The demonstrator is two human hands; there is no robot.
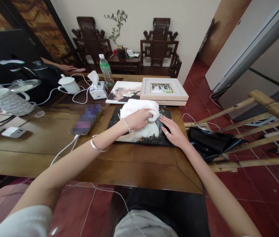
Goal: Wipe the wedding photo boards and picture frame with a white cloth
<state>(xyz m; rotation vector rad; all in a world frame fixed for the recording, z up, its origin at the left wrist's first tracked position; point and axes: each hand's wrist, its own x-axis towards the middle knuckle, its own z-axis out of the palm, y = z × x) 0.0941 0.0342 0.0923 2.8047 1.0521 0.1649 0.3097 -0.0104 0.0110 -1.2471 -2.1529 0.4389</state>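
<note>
A dark photo print (139, 138) lies flat on the wooden table (134, 164) in front of me. My left hand (138, 119) is closed on a white cloth (139, 107) and presses it onto the upper part of the print. My right hand (171, 130) lies open with its fingers flat on the print's right side. A second print (122, 92) and a pale framed photo (164, 89) lie just beyond.
A tissue box (98, 89), a green bottle (106, 70), a white teapot (68, 85), a mug (7, 100), cables and a phone (86, 120) fill the table's left. A black bag (210, 141) rests on bamboo rails to the right. Another person's arm (62, 66) rests far left.
</note>
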